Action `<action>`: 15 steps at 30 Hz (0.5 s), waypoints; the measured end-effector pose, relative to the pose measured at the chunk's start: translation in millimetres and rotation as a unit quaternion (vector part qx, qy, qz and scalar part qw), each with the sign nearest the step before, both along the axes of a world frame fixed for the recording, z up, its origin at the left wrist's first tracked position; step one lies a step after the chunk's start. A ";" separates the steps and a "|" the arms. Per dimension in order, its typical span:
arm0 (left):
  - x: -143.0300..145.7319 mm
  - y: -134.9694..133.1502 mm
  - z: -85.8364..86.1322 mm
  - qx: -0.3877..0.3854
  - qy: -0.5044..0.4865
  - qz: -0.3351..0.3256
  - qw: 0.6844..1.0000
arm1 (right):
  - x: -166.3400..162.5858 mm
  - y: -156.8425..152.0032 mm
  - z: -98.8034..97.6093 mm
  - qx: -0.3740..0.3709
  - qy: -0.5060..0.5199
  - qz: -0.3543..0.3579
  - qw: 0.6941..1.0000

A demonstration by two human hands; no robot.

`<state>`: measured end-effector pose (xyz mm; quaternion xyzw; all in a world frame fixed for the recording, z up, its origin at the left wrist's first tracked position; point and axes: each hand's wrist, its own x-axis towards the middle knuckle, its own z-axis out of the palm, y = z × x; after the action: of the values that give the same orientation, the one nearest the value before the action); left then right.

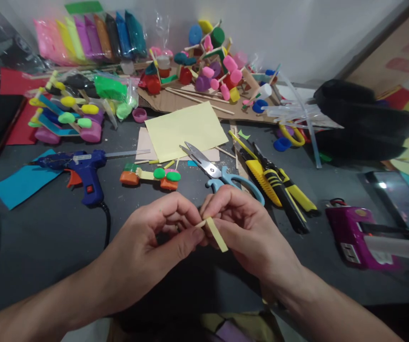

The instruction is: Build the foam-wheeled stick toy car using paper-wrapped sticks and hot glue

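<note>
Between the fingertips of both hands is a narrow strip of pale yellow paper, one end hanging down free. My left hand pinches a thin pale piece that meets the strip's top; whether it is a stick or folded paper I cannot make out. My right hand is closed on the strip itself near its upper end. Just beyond the fingers lie blue-handled scissors, blades apart, partly over a pale yellow paper sheet. A small toy car with orange and green parts rests behind my left hand.
A blue hot glue gun lies at left on blue paper. Yellow-black cutters are at right, near a purple box. Small colourful models crowd the cardboard at the back, beside bagged clay packs.
</note>
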<state>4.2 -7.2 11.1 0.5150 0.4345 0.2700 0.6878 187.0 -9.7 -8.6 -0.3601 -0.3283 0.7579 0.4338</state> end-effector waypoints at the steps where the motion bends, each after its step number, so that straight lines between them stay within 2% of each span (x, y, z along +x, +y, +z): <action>1: 0.5 0.0 0.2 0.001 0.002 0.001 1.000 | 0.0 0.3 -0.5 0.002 0.000 0.001 1.000; 8: 0.2 -0.6 0.8 0.083 0.036 -0.013 0.996 | 2.5 1.3 -0.9 -0.018 -0.044 -0.007 0.999; 12: -2.3 -3.4 -4.6 0.151 0.082 -0.002 0.985 | 1.4 1.3 -0.1 -0.031 -0.052 0.000 0.998; 15: -2.4 -5.4 -9.3 0.170 0.100 0.000 0.980 | -0.1 0.7 0.0 -0.034 -0.048 -0.007 0.998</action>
<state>1.8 -12.7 1.8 0.6488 0.4491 0.2869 0.5432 186.9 -9.0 -8.6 -0.4132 -0.3204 0.7475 0.4098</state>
